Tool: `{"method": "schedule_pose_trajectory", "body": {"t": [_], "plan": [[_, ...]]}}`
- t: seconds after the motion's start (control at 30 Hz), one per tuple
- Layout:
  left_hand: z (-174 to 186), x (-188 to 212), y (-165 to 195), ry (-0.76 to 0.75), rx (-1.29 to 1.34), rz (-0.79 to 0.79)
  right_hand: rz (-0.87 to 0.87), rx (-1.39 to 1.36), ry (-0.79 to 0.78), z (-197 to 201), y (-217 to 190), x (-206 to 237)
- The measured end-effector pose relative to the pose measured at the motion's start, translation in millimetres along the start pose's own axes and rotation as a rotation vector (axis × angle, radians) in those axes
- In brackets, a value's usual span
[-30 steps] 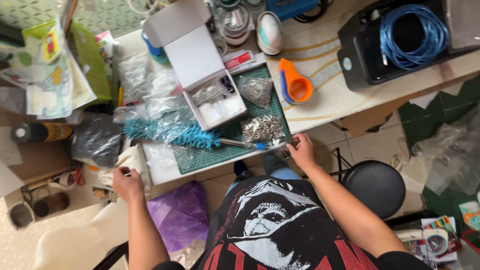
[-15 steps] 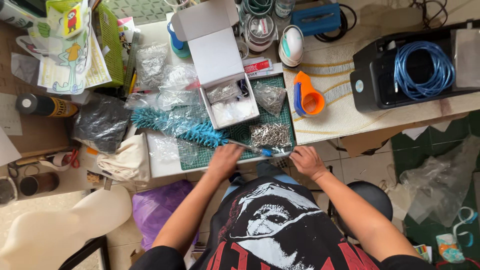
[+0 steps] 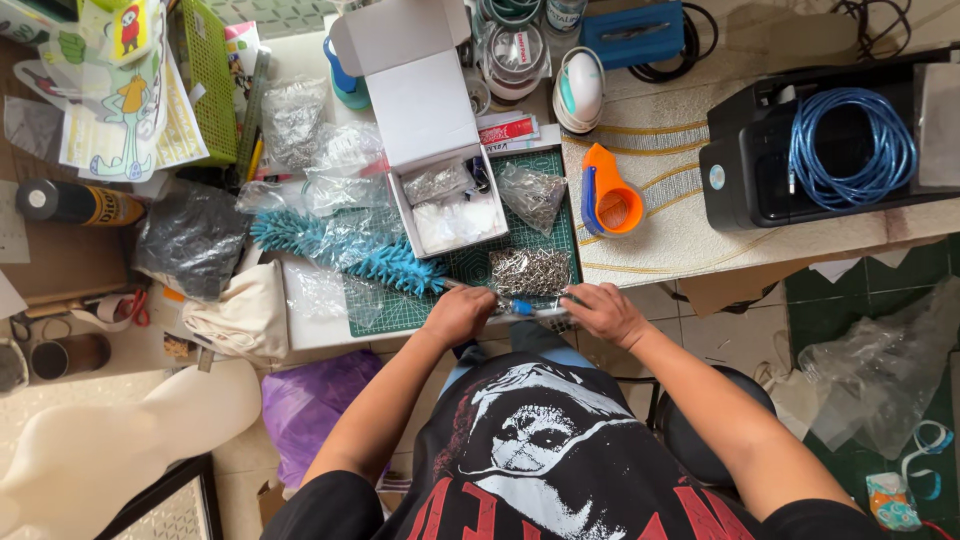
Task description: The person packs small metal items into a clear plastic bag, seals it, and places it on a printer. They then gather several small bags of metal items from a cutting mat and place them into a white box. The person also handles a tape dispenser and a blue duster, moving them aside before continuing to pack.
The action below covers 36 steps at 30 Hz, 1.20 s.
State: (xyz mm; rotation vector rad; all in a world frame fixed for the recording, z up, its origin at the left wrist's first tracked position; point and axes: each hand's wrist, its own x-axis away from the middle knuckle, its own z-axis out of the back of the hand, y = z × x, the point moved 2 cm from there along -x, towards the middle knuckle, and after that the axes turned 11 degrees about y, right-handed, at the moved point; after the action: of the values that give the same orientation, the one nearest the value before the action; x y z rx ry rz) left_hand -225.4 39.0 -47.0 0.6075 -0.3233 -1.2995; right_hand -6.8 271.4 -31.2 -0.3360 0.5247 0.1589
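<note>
Blue and fuzzy, the long brush (image 3: pixel 350 250) lies across the green mat (image 3: pixel 545 235) at the near edge of the surface (image 3: pixel 670 215). Both hands hold its thin handle. The left hand (image 3: pixel 458 315) has its grip closed on the handle near the bristles, and the right hand (image 3: pixel 598 310) pinches the handle's end. The brush lies left to right, its fluffy tip pointing left and a bit away. Just behind it sits an open white box (image 3: pixel 440 130).
</note>
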Motion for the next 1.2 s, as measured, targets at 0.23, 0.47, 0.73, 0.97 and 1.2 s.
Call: {"method": "schedule_pose_trajectory", "body": {"t": [0.23, 0.47, 0.73, 0.97, 1.2], "plan": [[9, -9, 3, 0.031, 0.097, 0.158, -0.362, -0.179, -0.127, -22, 19, 11], [15, -23, 4, 0.015, 0.073, 0.340, -0.855, -0.363, -0.072, -40, 25, 2], [9, -25, -6, 0.157, 0.363, 0.495, -0.906, -0.399, -0.057, -32, 24, -5], [-7, -36, -12, 0.212, 0.315, 0.690, -1.111, -0.413, -0.020, -33, 21, -17], [-9, -46, -6, 0.196, 0.104, 0.760, -1.313, -0.213, -0.125, -40, 19, -38]]}}
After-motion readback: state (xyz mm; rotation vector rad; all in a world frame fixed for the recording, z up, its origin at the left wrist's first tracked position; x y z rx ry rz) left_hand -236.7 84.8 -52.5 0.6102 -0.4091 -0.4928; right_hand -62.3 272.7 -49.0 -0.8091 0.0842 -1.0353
